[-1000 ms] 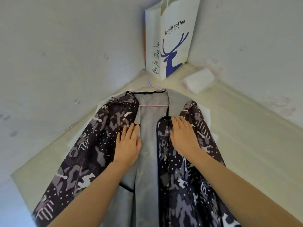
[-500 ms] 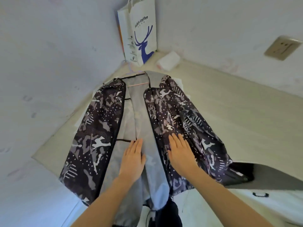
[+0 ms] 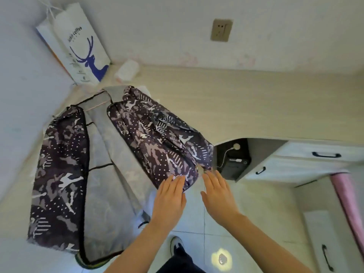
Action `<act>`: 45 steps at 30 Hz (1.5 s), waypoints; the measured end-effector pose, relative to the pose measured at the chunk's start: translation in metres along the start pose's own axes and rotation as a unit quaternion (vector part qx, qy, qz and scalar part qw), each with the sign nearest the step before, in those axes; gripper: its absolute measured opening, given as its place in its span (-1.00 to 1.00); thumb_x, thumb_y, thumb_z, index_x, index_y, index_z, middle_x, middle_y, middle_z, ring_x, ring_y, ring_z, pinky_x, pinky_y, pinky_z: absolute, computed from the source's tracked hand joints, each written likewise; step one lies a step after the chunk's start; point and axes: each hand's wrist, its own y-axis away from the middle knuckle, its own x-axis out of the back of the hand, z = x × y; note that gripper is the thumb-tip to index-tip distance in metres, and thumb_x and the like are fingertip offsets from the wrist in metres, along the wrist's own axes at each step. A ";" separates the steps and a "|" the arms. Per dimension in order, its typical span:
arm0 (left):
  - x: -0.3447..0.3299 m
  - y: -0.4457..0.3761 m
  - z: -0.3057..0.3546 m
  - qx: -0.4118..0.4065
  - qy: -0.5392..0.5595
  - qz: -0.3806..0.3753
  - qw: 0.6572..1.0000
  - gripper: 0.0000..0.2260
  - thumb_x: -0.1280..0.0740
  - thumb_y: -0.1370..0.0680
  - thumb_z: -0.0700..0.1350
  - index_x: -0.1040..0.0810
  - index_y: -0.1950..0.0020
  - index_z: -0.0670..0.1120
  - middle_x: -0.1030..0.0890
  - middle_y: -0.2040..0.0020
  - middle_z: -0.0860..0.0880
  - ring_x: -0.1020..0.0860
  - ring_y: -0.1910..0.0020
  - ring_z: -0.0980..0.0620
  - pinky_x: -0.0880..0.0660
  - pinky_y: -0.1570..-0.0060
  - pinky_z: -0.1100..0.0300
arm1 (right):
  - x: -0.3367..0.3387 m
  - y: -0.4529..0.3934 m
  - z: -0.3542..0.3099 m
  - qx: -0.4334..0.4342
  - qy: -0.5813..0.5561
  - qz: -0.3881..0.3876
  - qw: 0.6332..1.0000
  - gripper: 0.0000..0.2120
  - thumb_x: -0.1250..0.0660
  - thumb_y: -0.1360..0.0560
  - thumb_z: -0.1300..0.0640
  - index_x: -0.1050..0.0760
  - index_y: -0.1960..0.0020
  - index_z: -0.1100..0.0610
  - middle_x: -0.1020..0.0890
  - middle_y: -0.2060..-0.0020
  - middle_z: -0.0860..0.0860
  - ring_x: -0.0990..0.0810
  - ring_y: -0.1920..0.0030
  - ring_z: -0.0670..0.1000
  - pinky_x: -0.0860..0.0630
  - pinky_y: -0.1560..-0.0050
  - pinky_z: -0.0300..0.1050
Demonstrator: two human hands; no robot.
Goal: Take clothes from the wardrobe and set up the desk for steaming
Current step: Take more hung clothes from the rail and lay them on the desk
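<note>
Patterned jacket (image 3: 157,138) lies opened out on the desk (image 3: 256,107), grey lining up, collar toward the 11 o'clock corner. Its left front panel lies flat toward 9 o'clock; its right front panel and sleeve run out toward 3 o'clock, the sleeve end reaching the desk's front edge.

Left hand (image 3: 169,200): fingers straight and together, tips touching the hem of the right panel. Nothing gripped.

Right hand (image 3: 218,194): fingers straight, slightly spread, just beside the sleeve end at the desk edge. Contact with the cloth probably none, but motion blur leaves it uncertain. Nothing held.

Paper bag (image 3: 78,50) with a blue deer print stands in the 11 o'clock corner against the wall; a small white packet (image 3: 128,70) lies just beside it, toward 12 o'clock. Wall socket (image 3: 221,30) at 1 o'clock. Drawers (image 3: 307,160) with black handles at 3 o'clock.
</note>
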 end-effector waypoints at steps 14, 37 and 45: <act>-0.055 0.059 0.286 -0.217 0.042 -0.016 0.975 -0.60 -0.19 -0.59 -0.07 -0.39 -0.43 -0.11 -0.49 -0.35 -0.05 -0.40 -0.38 -0.06 -0.38 -0.36 0.03 | 0.034 0.269 0.181 -0.212 -0.003 0.093 0.973 -0.46 -0.36 -0.48 -0.03 -0.39 -0.38 0.19 -0.50 -0.32 0.11 -0.42 -0.36 0.21 -0.42 -0.31 0.15; -0.156 0.149 0.589 -0.472 0.034 -0.125 0.872 -0.57 -0.09 -0.57 -0.01 -0.45 -0.39 -0.09 -0.49 -0.37 -0.07 -0.45 -0.33 -0.05 -0.52 -0.17 0.06 | 0.020 0.545 0.360 -0.486 -0.058 0.142 0.860 -0.47 -0.32 -0.52 0.04 -0.33 -0.41 0.23 -0.44 -0.36 0.17 -0.34 -0.41 0.24 -0.34 -0.37 0.18; -0.189 0.107 0.684 -0.495 0.044 -0.135 0.857 -0.58 -0.11 -0.58 -0.01 -0.48 -0.35 -0.14 -0.57 -0.26 -0.06 -0.47 -0.28 -0.04 -0.48 -0.22 0.06 | 0.034 0.552 0.466 -0.491 -0.050 0.152 0.856 -0.58 -0.38 -0.44 0.15 -0.45 -0.26 0.26 -0.57 -0.17 0.18 -0.48 -0.26 0.28 -0.48 -0.22 0.15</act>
